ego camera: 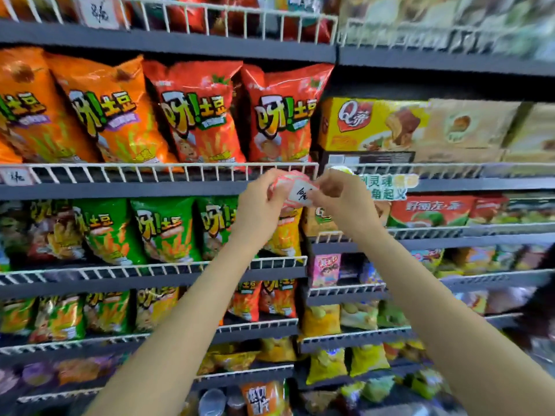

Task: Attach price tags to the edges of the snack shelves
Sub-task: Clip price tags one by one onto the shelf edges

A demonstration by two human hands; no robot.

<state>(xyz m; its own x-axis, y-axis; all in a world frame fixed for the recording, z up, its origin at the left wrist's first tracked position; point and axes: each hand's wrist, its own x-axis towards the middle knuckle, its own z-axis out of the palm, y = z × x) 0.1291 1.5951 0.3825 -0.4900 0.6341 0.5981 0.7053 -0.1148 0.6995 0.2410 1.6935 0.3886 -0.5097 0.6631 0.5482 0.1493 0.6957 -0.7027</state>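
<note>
Both hands are raised in front of the snack shelves. My left hand (260, 205) grips a small stack of red-bordered price tags (288, 183). My right hand (341, 195) pinches the top white price tag (301, 195), which has handwriting on it. The tags are held just below the white wire rail (168, 171) and the grey shelf edge (120, 190) under the red chip bags (195, 115). A tag (16, 177) is fixed on the rail at the far left, and another tag (99, 13) sits on the top shelf rail.
Orange chip bags (99, 112) fill the left of the upper shelf, and green bags (165, 229) the shelf below. Yellow and tan snack boxes (372, 124) stand to the right. A green promo sign (384, 187) hangs on the right shelf edge. Lower shelves hold several more bags.
</note>
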